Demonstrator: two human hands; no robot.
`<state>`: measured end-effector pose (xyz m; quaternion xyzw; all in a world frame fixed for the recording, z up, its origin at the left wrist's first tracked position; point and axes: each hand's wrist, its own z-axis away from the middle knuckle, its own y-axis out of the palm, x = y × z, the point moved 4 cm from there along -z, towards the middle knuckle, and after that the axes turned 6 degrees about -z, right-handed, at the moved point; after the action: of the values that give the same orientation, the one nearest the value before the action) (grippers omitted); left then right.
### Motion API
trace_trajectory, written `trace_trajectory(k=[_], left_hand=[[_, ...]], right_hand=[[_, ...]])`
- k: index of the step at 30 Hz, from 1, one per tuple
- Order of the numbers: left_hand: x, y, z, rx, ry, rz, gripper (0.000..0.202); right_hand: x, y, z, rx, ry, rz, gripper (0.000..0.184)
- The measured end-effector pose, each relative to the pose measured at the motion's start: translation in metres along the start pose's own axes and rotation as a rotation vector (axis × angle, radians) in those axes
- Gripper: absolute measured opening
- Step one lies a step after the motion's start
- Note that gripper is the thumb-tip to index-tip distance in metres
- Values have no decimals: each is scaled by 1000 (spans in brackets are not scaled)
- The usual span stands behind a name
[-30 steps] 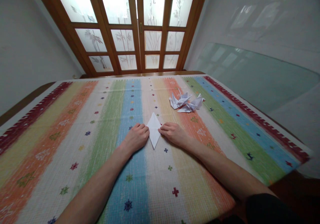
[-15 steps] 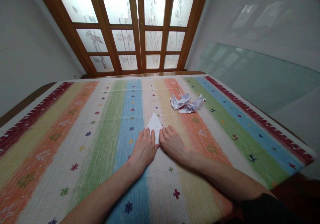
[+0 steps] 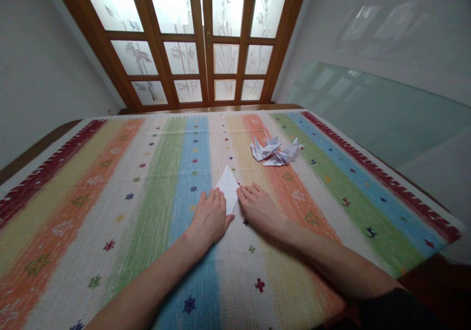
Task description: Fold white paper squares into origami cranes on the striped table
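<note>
Folded white paper (image 3: 228,185) lies flat on the striped cloth (image 3: 149,207), directly ahead of the person, between the two hands. Shape: pointed at the far end, kite-like or diamond-like; the near end is partly hidden by the left hand, so its full outline cannot be confirmed. Long axis runs away from the person, far tip toward the doors; both hands sit at its sides, none at the tip.

Left hand (image 3: 210,214): palm down, fingers straight and together, fingertips over the paper's left edge, thumb spread out toward the near end. Not closed around anything. Right hand (image 3: 260,209): palm down, fingertips at the right edge, fingers slightly bent, thumb hidden; cannot tell whether it pinches the paper. Neither hand is clearly nearer, though the left covers more of the near half.

Beyond the right hand, well apart from the paper: two folded paper birds (image 3: 282,156), close together; contact between them not certain. Cloth covers most of the surface (image 3: 59,129), whose wooden edge shows at far left. Past it, wooden doors (image 3: 206,92) with frosted panes; along the right wall, a pale greenish panel (image 3: 368,109). Dark sleeve (image 3: 393,310) at the right elbow.
</note>
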<state>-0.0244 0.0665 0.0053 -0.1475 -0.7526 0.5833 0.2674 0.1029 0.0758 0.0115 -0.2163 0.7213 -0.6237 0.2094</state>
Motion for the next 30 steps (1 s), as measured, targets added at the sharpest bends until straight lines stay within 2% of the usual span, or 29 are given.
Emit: trace_trajectory(k=[4,7,10,13,18,21,25,28,30], left_hand=[[10,-9,-9,-8,21,71,49],[25,-9,-17,19,69,127,33],[43,-1,-22,6,122,213,21],[55,10,-22,-47,135,306,25],[58,18,-20,-159,86,477,21],[63,16,-19,-261,-2,584,22],[77,8,-15,-474,-214,741,30],[79,-1,-11,-627,-187,770,33],[74,-5,-11,-640,-104,706,32]], right_hand=[[-12,-3,-1,-12,51,-167,18],[-24,-2,-2,-121,207,-412,31],[-31,5,-4,-212,331,-707,41],[-33,12,-8,-261,344,-943,40],[-32,19,-12,-278,303,-1081,24],[-34,16,-12,-338,297,-1050,20],[-32,3,-7,-467,212,-741,16],[-28,-5,-3,-541,159,-496,17],[-26,-7,-2,-550,121,-430,18]])
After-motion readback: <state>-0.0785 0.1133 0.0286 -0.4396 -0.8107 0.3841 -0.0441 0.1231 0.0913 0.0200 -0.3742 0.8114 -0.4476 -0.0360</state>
